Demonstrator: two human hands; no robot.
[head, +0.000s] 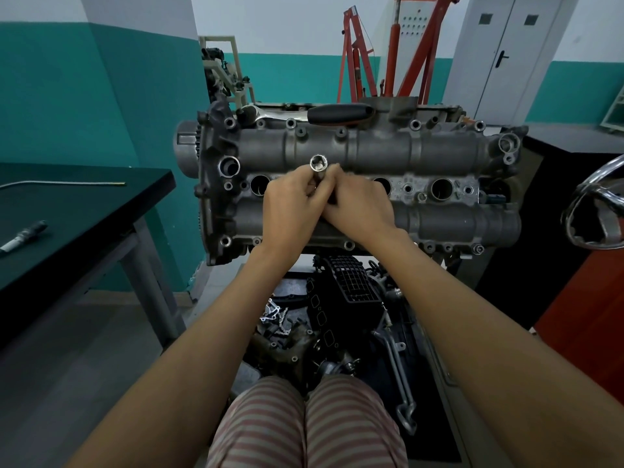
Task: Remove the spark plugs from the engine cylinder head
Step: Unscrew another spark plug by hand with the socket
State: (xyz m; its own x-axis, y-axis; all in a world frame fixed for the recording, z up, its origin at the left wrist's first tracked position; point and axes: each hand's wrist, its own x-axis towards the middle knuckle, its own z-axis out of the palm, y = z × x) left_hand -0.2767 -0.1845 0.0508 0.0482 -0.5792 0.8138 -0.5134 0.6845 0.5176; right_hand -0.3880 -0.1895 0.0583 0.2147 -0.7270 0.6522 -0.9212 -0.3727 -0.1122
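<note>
The grey engine cylinder head (432, 150) lies across the middle of the head view, with a row of round spark plug wells; one well (260, 184) shows at the left, others (440, 190) at the right. My left hand (292, 211) and my right hand (358, 204) meet over the second well, both closed around a silver tubular socket (318, 165) that points up towards me with its hollow end showing. Its lower end is hidden by my fingers. A removed spark plug (23, 236) lies on the black table at the left.
A ratchet with a black handle (339, 114) rests on the far edge of the head. A black table (84, 211) stands at the left with a thin rod (67, 184) on it. Loose engine parts (337, 309) lie below. A red hoist (391, 45) stands behind; a chrome wheel (597, 204) sits right.
</note>
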